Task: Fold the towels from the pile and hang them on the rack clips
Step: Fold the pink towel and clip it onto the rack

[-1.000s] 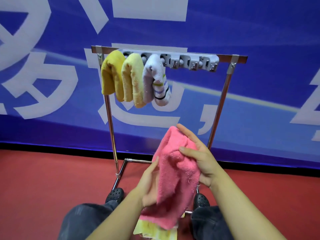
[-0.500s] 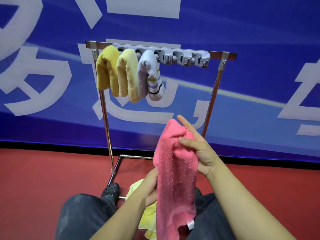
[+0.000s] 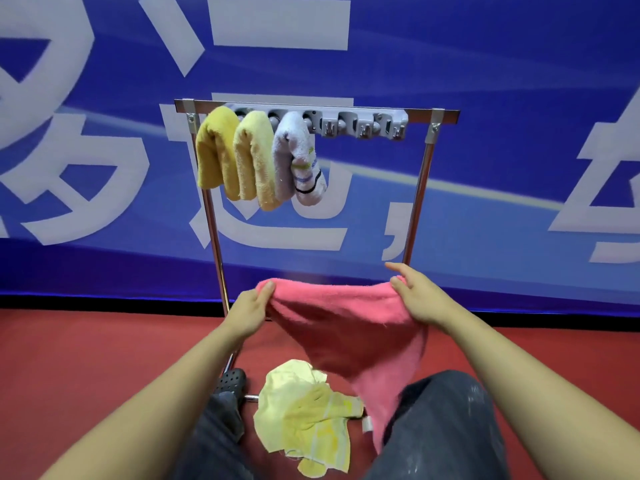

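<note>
A pink towel (image 3: 349, 327) is stretched wide between my hands, below and in front of the rack. My left hand (image 3: 254, 308) pinches its left upper corner. My right hand (image 3: 417, 297) grips the right upper corner, index finger extended. The towel's lower part hangs down toward my right knee. A pale yellow towel (image 3: 304, 414) lies crumpled on the floor between my legs. On the metal rack (image 3: 420, 188), a grey clip strip (image 3: 360, 124) carries three folded towels at its left: mustard (image 3: 214, 150), light yellow (image 3: 254, 157) and white with stripes (image 3: 299, 161). The right clips hold nothing.
A blue banner with large white characters (image 3: 485, 98) stands right behind the rack. Red floor (image 3: 86, 358) spreads to both sides. My dark trouser legs (image 3: 446, 420) and a black perforated shoe (image 3: 232, 379) sit by the rack's base bar.
The pink towel was bunched vertically between close hands; now my hands have moved apart and spread it wide horizontally. The pale yellow towel on the floor has come into full view.
</note>
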